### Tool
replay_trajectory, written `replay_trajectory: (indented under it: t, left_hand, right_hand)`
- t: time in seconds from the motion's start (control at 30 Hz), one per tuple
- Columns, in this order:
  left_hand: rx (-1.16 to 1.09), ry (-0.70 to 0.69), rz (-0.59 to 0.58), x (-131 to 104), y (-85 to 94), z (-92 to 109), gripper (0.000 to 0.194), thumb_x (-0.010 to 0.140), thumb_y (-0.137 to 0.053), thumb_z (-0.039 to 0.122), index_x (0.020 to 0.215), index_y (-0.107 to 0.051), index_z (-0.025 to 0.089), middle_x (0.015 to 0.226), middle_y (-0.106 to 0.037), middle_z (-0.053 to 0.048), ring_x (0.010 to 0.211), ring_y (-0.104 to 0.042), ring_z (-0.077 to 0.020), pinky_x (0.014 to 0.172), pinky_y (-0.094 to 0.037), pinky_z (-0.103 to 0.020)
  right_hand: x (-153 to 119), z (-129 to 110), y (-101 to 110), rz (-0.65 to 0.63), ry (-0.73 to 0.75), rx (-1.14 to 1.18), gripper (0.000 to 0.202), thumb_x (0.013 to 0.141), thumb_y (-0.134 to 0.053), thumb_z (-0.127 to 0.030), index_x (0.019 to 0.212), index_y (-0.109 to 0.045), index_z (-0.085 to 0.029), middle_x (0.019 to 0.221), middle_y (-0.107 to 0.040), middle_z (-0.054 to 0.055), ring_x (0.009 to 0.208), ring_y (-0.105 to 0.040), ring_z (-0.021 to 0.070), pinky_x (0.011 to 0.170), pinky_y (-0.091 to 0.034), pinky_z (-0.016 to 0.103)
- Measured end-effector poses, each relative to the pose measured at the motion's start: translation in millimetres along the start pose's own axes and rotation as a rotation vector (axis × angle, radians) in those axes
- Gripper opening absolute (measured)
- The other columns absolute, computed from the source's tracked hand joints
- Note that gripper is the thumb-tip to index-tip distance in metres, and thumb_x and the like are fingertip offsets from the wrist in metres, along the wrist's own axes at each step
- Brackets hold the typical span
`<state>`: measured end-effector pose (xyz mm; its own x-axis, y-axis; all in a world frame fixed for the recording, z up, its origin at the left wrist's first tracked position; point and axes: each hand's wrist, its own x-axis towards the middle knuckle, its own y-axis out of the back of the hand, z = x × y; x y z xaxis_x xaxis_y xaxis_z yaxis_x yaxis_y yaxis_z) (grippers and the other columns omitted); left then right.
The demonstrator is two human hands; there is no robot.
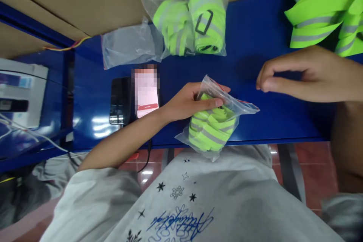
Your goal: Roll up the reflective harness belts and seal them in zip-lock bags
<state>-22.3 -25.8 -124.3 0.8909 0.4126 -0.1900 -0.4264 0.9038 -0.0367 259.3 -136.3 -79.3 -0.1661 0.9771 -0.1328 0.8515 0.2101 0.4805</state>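
My left hand [188, 102] is closed on a clear zip bag with a rolled neon-yellow reflective strap [212, 130] inside. The thumb lies across the front of the bag near its mouth, and the other fingers pass behind it. The bag hangs over the front edge of the blue table, its red-lined zip end pointing right. Off to the right, apart from the bag, my right hand [300, 73] hovers above the table. Its thumb and fingers are drawn together, and nothing shows between them.
Two filled bags of the same straps [208, 22] lie at the back of the blue table [249, 121]. Left of them are flat clear bags [127, 45]. A black device [120, 100] and a lit phone [146, 94] sit side by side. Loose neon straps [320, 11] pile up at back right.
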Motion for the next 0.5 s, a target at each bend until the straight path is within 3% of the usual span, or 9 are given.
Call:
replay_trajectory:
  t: [0.03, 0.1, 0.17, 0.3, 0.4, 0.5]
  left_hand:
    - [0.009, -0.002, 0.006, -1, -0.9, 0, 0.038, 0.088, -0.087, 0.048, 0.115, -0.084, 0.021, 0.136, -0.077, -0.007, 0.116, -0.076, -0.0233, 0.087, -0.061, -0.025]
    - [0.014, 0.000, -0.002, -2, -1.8, 0, 0.041, 0.088, -0.086, 0.049, 0.120, -0.083, 0.022, 0.136, -0.077, -0.007, 0.115, -0.076, -0.0233, 0.086, -0.062, -0.026]
    - [0.028, -0.003, -0.019, -3, -1.3, -1, 0.046, 0.088, -0.086, 0.048, 0.126, -0.081, 0.023, 0.132, -0.079, -0.007, 0.113, -0.077, -0.0231, 0.090, -0.062, -0.028]
    - [0.079, -0.061, -0.044, -3, 2.2, -3, 0.043, 0.090, -0.086, 0.043, 0.128, -0.080, 0.022, 0.125, -0.081, -0.007, 0.115, -0.076, -0.0228, 0.101, -0.059, -0.032]
    - [0.063, -0.071, -0.066, -2, 3.5, -4, 0.044, 0.092, -0.085, 0.041, 0.131, -0.079, 0.023, 0.121, -0.082, -0.007, 0.116, -0.076, -0.0230, 0.102, -0.059, -0.032]
    - [0.044, -0.062, -0.045, -2, 1.4, -5, 0.044, 0.093, -0.083, 0.049, 0.128, -0.080, 0.023, 0.122, -0.082, -0.007, 0.118, -0.076, -0.0243, 0.102, -0.059, -0.032]
  right_hand:
    - [1, 1, -1, 0.001, 0.043, -0.072, 0.036, 0.088, -0.080, -0.061, 0.084, -0.081, -0.025, 0.081, -0.075, 0.002, 0.072, -0.062, 0.0160, 0.070, -0.043, 0.034]
    - [5, 3, -11, -0.114, 0.129, -0.182, 0.039, 0.096, -0.069, -0.064, 0.092, -0.080, -0.027, 0.084, -0.076, 0.002, 0.072, -0.063, 0.0167, 0.069, -0.043, 0.034]
    - [11, 4, -26, -0.206, 0.120, -0.155, 0.040, 0.096, -0.067, -0.066, 0.095, -0.080, -0.028, 0.086, -0.077, 0.002, 0.072, -0.064, 0.0180, 0.069, -0.045, 0.035]
    - [21, 6, -46, -0.176, 0.083, -0.109, 0.040, 0.099, -0.063, -0.064, 0.088, -0.078, -0.029, 0.075, -0.072, 0.001, 0.069, -0.062, 0.0187, 0.069, -0.043, 0.034]
    - [22, 8, -44, -0.157, 0.085, -0.057, 0.041, 0.101, -0.061, -0.060, 0.081, -0.074, -0.027, 0.067, -0.066, 0.001, 0.067, -0.059, 0.0182, 0.070, -0.040, 0.034]
    - [20, 9, -40, -0.174, 0.058, -0.005, 0.034, 0.102, -0.063, -0.055, 0.091, -0.077, -0.027, 0.065, -0.064, 0.000, 0.065, -0.058, 0.0173, 0.070, -0.038, 0.033]
